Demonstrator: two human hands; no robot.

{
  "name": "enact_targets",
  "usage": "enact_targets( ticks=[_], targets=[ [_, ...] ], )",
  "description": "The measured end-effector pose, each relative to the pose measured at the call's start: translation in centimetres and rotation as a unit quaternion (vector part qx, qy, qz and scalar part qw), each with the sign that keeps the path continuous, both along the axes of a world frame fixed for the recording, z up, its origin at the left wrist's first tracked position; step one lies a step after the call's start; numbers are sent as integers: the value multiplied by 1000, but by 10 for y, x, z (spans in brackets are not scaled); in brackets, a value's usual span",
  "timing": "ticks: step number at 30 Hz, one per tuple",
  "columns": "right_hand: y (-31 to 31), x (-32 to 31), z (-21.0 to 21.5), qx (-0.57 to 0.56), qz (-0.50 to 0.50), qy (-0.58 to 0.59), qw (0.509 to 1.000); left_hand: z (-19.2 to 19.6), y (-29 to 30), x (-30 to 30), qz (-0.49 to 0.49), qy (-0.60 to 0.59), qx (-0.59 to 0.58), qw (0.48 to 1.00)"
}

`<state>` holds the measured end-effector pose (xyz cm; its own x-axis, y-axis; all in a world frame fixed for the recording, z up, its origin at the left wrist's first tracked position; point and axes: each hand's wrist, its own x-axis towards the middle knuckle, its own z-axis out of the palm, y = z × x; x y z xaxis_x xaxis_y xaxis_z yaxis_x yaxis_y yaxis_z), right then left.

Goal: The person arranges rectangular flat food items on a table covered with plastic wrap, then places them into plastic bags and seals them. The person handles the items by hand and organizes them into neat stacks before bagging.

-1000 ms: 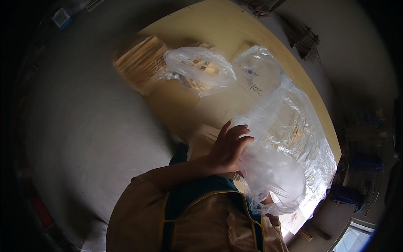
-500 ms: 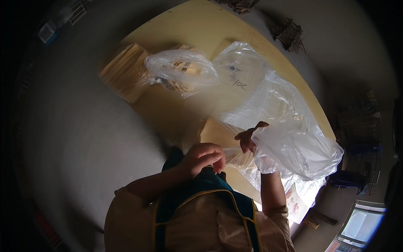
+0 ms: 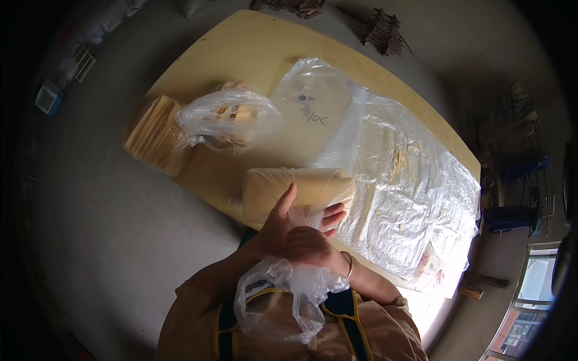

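Note:
Near the table's front edge lies a clear plastic bag (image 3: 259,177) around a pale yellow block-shaped stack (image 3: 301,189). Its film is drawn together in front of me. My right hand (image 3: 313,245), with a bangle at the wrist, is closed on this gathered neck. The bag's loose end (image 3: 301,301) droops over my chest. My left hand (image 3: 274,231) stands against the near side of the bag, beside the neck. Its thumb points up and its fingers stretch out to the right, apart. The right hand partly covers the left palm.
The yellow table (image 3: 241,51) carries a stack of flat tan sheets (image 3: 155,129) at its left end. Beside it is another filled clear bag (image 3: 232,117). A wide crinkled plastic sheet (image 3: 409,198) with yellowish scraps covers the right side. Wood pieces (image 3: 385,33) lie beyond the far edge.
The right hand has moved left and down from the bag's puffed-out end and closed on the neck. The left hand has opened and reached to the bag. The block-shaped stack is now squarely in view.

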<state>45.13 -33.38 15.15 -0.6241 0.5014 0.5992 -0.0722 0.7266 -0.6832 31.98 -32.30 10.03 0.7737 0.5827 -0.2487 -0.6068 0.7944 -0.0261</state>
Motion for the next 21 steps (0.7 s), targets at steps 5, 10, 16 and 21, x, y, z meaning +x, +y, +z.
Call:
enact_targets(
  ticks=[5,10,16,21],
  targets=[
    [-42,65,-5,-239,-27,56,969,9,5,-10,-26,151,-25,988],
    [-47,89,-61,-616,-283,395,620,20,21,-20,-139,418,-60,896],
    [-40,126,-58,-590,-253,424,639,10,35,-11,-88,496,-84,860],
    [-35,199,-8,-204,-504,485,685,5,36,-11,-27,315,-112,942]
  ],
)
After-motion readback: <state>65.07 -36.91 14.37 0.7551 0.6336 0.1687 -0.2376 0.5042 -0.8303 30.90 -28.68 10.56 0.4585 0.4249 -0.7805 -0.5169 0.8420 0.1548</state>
